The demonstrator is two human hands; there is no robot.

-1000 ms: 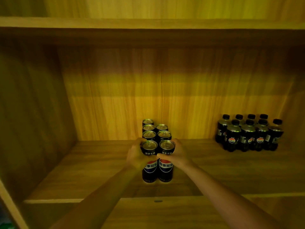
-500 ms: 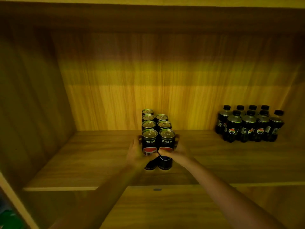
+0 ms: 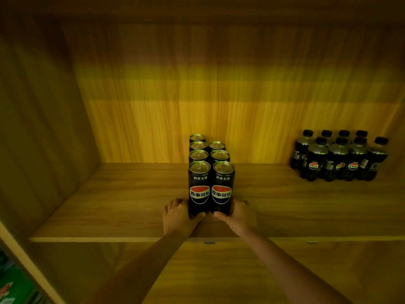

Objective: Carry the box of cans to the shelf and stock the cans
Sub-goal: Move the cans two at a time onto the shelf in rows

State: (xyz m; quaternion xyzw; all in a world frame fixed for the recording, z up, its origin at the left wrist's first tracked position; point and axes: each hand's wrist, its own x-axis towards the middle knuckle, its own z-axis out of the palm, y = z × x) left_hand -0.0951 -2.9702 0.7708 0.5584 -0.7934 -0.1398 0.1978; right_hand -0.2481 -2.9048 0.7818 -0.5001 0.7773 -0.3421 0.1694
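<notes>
Nearest the camera, two bare forearms reach up from the lower edge toward the wooden shelf [image 3: 109, 216]. The left hand [image 3: 178, 217] cups the base of the front left can [image 3: 199, 188], its thumb curled across the bottom of the can's face and the other fingers wrapped round the outer side. The right hand [image 3: 237, 216] mirrors it on the front right can [image 3: 223, 189], thumb laid across the foot of the can, fingers round the far side. Both hands are closed narrowly about the lowest part of their cans, and the cans stand upright on the shelf board, touching each other side by side, their red-and-blue logos facing the camera.

Just behind the gripped pair, more cans [image 3: 208, 150] stand in two files running back toward the rear panel: two behind the right-hand can and three behind the left-hand one, only their silver tops and dark shoulders showing. The files are packed tight, each can touching the one ahead.

Well to the right of the right hand and farther back, near the rear panel, a cluster of dark bottles [image 3: 338, 156] with black caps stands in two rows.

Below and far left of the left hand, at the frame's corner, something green [image 3: 13, 286] shows past the cabinet's side; what it is cannot be told.
</notes>
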